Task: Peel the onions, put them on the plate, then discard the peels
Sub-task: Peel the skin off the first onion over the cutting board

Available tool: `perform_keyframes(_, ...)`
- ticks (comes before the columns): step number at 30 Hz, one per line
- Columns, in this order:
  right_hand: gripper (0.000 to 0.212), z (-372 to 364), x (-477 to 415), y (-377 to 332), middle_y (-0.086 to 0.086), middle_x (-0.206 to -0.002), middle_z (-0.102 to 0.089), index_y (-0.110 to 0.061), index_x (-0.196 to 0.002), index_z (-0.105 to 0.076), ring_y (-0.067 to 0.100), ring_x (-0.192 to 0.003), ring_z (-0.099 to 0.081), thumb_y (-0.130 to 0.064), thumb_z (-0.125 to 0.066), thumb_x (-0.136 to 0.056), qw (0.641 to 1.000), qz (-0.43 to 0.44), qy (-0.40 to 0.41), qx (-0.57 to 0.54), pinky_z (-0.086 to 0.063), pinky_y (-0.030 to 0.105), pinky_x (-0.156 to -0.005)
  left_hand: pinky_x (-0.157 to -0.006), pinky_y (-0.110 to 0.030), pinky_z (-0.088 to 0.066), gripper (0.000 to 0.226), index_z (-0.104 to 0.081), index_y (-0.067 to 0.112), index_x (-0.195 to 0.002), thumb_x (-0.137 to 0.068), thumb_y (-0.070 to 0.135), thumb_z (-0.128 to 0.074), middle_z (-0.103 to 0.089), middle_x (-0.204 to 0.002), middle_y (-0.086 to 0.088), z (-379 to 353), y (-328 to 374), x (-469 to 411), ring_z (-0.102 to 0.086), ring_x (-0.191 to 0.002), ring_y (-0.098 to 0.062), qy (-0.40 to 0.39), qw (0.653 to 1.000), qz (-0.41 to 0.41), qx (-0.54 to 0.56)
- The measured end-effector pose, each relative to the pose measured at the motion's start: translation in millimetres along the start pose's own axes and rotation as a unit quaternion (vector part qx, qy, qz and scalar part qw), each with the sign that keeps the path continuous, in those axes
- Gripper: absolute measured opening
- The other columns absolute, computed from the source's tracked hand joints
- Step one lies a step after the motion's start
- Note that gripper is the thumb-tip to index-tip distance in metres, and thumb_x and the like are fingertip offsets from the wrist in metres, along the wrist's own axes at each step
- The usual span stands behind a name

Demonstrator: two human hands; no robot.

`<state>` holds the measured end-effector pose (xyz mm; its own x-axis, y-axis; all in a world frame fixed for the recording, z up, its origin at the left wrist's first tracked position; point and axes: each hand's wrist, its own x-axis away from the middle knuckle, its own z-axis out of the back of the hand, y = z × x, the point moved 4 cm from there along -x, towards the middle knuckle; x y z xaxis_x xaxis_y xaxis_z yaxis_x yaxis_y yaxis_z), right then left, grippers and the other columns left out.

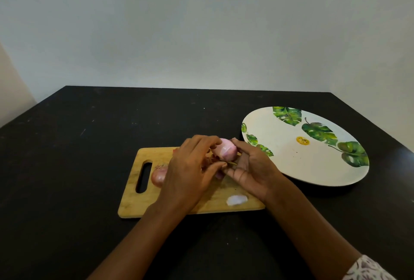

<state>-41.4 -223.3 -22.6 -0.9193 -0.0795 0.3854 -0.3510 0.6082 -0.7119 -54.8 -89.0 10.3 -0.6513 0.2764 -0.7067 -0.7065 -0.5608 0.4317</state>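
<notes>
Pink onion in curled fingers of left hand and right hand (above wooden board)

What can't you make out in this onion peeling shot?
Head view, all:
Held onion: underside hidden by left hand and right hand; remaining peel unclear.
Second onion on cutting board: mostly behind left hand.
Yellow mark on plate: too small to read.
White scrap on board: blurred, unidentifiable.
</notes>
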Motion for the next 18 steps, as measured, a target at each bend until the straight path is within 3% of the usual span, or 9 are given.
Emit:
perform_keyframes(4,0.03,-6,4,3,0.023,-0.106,-0.067,-0.001,-0.115,-0.058,0.03,-0.094,-0.065,-0.023,-0.046,-0.099,1.0,-0.01,-0.021,0.012,-0.056,0.04,-0.081,-0.074,-0.009,-0.042,0.028,-0.049,0.027,-0.11,-0.083,0.033,-0.052,-0.062,-0.098,0.004,2,1,0,-0.049,-0.089,0.0,0.007,1.0,-0.019,0.006)
perform_keyframes(11,0.027,-5,4,-5,0.027,-0.106,-0.061,0.004,-0.115,-0.05,0.029,-0.082,-0.064,-0.014,-0.036,-0.1,0.997,0.02,-0.024,-0.071,-0.059,0.031,-0.065,-0.069,-0.019,-0.048,0.016,-0.061,0.017,-0.098,-0.085,0.02,-0.051,-0.065,-0.088,0.002,5,-1,-1,-0.055,-0.081,-0.003,0.038,0.999,-0.027,0.013)
perform_keyframes(15,0.037,2,0,-12,0.029,-0.129,-0.052,-0.001,-0.133,-0.04,0.034,-0.098,-0.062,-0.018,-0.04,-0.1,0.995,0.043,-0.001,-0.092,-0.06,0.032,-0.061,-0.065,-0.01,-0.044,0.022,-0.069,0.011,-0.09,-0.085,0.022,-0.05,-0.064,-0.086,0.0,9,-6,-2,-0.055,-0.078,-0.002,0.047,0.999,0.0,-0.022)
perform_keyframes(18,0.03,1,1,-12,0.026,-0.125,-0.052,-0.005,-0.126,-0.046,0.036,-0.101,-0.061,-0.019,-0.047,-0.099,0.996,0.044,0.004,-0.071,-0.06,0.039,-0.069,-0.069,-0.004,-0.036,0.03,-0.072,0.013,-0.089,-0.084,0.031,-0.049,-0.064,-0.094,-0.001,8,-8,0,-0.048,-0.089,0.001,0.047,0.998,0.021,-0.048)
